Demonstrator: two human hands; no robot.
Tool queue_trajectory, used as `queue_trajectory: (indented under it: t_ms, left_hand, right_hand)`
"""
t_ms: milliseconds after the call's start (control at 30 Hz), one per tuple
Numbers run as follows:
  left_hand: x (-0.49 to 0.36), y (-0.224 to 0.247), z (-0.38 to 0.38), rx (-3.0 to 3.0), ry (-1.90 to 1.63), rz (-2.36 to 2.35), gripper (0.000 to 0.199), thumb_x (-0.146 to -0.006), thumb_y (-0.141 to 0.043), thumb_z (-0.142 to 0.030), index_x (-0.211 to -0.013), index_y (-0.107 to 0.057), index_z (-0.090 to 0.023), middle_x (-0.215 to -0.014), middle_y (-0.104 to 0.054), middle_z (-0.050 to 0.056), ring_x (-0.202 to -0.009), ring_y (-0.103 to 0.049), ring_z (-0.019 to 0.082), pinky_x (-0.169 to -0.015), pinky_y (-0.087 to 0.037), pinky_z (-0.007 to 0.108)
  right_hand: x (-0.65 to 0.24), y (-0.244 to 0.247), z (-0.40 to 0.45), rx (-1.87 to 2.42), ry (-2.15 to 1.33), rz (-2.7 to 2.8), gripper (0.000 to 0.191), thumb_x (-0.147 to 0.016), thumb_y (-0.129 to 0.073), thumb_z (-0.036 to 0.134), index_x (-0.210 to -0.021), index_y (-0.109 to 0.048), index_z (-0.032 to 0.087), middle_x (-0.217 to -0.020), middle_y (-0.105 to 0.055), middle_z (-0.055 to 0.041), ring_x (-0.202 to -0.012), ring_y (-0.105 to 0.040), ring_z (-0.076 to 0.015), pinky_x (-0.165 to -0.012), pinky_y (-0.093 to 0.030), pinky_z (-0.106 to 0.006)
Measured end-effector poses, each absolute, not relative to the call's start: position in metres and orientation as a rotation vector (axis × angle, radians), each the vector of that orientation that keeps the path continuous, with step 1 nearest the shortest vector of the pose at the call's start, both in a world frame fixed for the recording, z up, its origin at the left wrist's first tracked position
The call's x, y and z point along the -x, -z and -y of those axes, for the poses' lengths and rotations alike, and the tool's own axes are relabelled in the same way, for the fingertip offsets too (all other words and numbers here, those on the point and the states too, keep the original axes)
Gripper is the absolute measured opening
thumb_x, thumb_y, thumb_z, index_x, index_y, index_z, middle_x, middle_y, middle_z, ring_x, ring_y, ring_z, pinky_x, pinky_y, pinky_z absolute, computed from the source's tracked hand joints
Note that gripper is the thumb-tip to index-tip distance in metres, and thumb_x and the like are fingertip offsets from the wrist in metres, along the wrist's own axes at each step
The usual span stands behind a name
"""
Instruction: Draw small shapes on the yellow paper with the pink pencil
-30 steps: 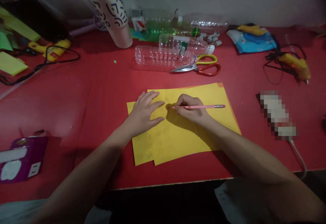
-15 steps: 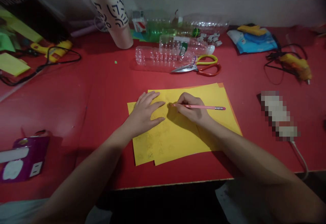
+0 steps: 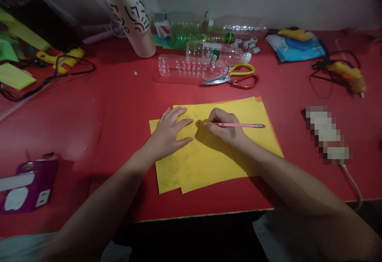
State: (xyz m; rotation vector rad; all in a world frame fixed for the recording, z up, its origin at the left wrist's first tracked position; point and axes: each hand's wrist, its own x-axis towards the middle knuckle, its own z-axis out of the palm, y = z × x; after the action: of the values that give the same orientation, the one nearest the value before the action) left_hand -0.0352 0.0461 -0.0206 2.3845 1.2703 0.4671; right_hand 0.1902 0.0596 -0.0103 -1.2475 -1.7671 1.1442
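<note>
Sheets of yellow paper [image 3: 209, 166] lie overlapped on the red table, with an orange edge peeking out at the right. Faint pencil stars [image 3: 176, 170] mark their left part. My left hand [image 3: 171, 131] rests flat on the paper with its fingers spread. In my right hand [image 3: 225, 127] is a pink pencil [image 3: 246, 125], pinched near its point. The pencil lies low, its eraser end to the right, and its tip is at the paper just right of my left fingers. My right fingers partly hide the shaft.
Behind the paper lie scissors [image 3: 229, 78] and clear plastic bottles [image 3: 191, 66]. A white tumbler [image 3: 134, 23] stands at back left. Yellow glue guns with cords lie at left [image 3: 70, 60] and right [image 3: 347, 77]. A purple box [image 3: 36, 186] sits at left; the table's front edge [image 3: 203, 216] is near.
The pencil has shifted very slightly in my right hand's grip area, its eraser end a touch further right. My left hand has stayed in place.
</note>
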Motion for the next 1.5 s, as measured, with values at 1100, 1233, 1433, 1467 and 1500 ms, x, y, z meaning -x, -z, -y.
queue_trajectory:
  t_ms: [1100,1233,1433,1467,1500]
  left_hand:
    - [0.0347,0.0186,-0.0459,-2.368,-0.460,-1.265,0.041,-0.086,-0.070,-0.039,-0.123,-0.063,-0.021,-0.148,-0.048,0.014,-0.143,-0.038,0.033,-0.122,-0.020,0.059]
    - [0.0345,0.0196,-0.0462,-2.374,-0.465,-1.274,0.040,-0.085,-0.070,-0.039,-0.122,-0.064,-0.023,-0.147,-0.049,0.013,-0.142,-0.039,0.034,-0.121,-0.021,0.059]
    - [0.0347,0.0212,-0.0458,-2.385,-0.467,-1.281,0.040,-0.085,-0.070,-0.039,-0.122,-0.063,-0.024,-0.148,-0.049,0.011,-0.143,-0.038,0.032,-0.121,-0.022,0.059]
    - [0.0347,0.0213,-0.0458,-2.383,-0.466,-1.282,0.040,-0.085,-0.070,-0.039,-0.122,-0.063,-0.024,-0.148,-0.049,0.011,-0.143,-0.038,0.033,-0.121,-0.022,0.059]
    - [0.0346,0.0213,-0.0458,-2.380,-0.465,-1.281,0.041,-0.085,-0.070,-0.039,-0.122,-0.063,-0.024,-0.148,-0.048,0.012,-0.143,-0.038,0.033,-0.121,-0.022,0.059]
  right_hand:
    - [-0.1942,0.0086,-0.0597,1.155,-1.177,1.812,0.013,-0.071,-0.054,0.020,-0.063,-0.043,0.023,-0.054,-0.045,0.0064,-0.050,-0.035,-0.0099,-0.049,-0.025,-0.025]
    - [-0.1932,0.0084,-0.0595,1.188,-1.177,1.806,0.012,-0.070,-0.053,0.021,-0.064,-0.044,0.023,-0.054,-0.045,0.0062,-0.050,-0.035,-0.0099,-0.049,-0.026,-0.024]
    - [-0.1923,0.0128,-0.0594,1.189,-1.170,1.802,0.012,-0.073,-0.055,0.021,-0.066,-0.045,0.023,-0.056,-0.046,0.0061,-0.051,-0.037,-0.0099,-0.050,-0.027,-0.025]
    - [-0.1920,0.0129,-0.0593,1.186,-1.170,1.800,0.012,-0.073,-0.055,0.021,-0.066,-0.045,0.023,-0.056,-0.047,0.0060,-0.052,-0.037,-0.0099,-0.050,-0.028,-0.025]
    - [-0.1918,0.0126,-0.0591,1.186,-1.173,1.797,0.012,-0.073,-0.055,0.021,-0.066,-0.045,0.023,-0.056,-0.047,0.0059,-0.052,-0.037,-0.0098,-0.050,-0.028,-0.025]
